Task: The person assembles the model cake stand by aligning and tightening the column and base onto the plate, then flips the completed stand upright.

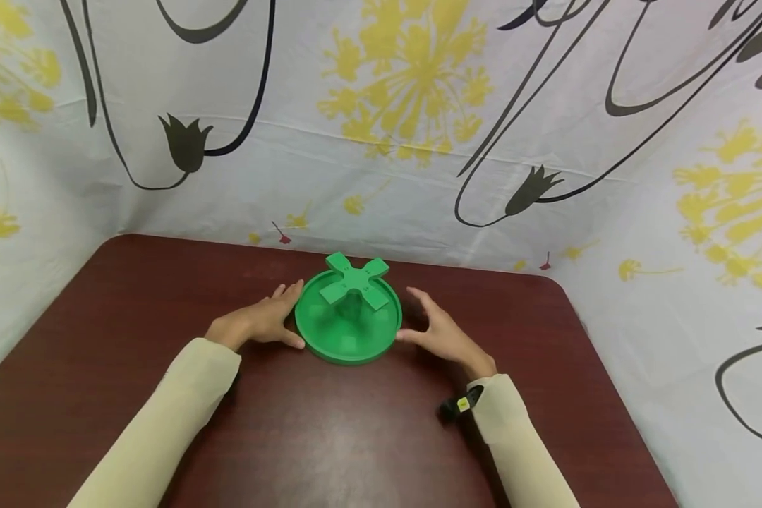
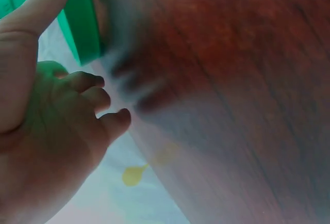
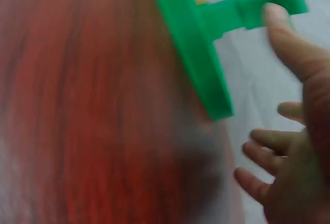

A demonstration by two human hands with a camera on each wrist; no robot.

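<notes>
A green round dish (image 1: 330, 343) with a raised rim stands on the dark red-brown table. From its middle rises a post carrying a flat green four-armed cross (image 1: 354, 280). My left hand (image 1: 263, 321) is at the dish's left side, fingers spread and thumb extended along the rim; whether it touches is hard to tell. On the opposite side my right hand (image 1: 444, 331) has its thumb and fingers spread beside the rim. In the right wrist view, a gap shows between the right fingers (image 3: 263, 154) and the dish (image 3: 198, 59). Neither hand grips anything.
The table (image 1: 330, 437) has rounded far corners. White cloth (image 1: 260, 190) with yellow and grey flower prints hangs behind it and along both sides. A black strap with a small device (image 1: 460, 406) is on the right wrist.
</notes>
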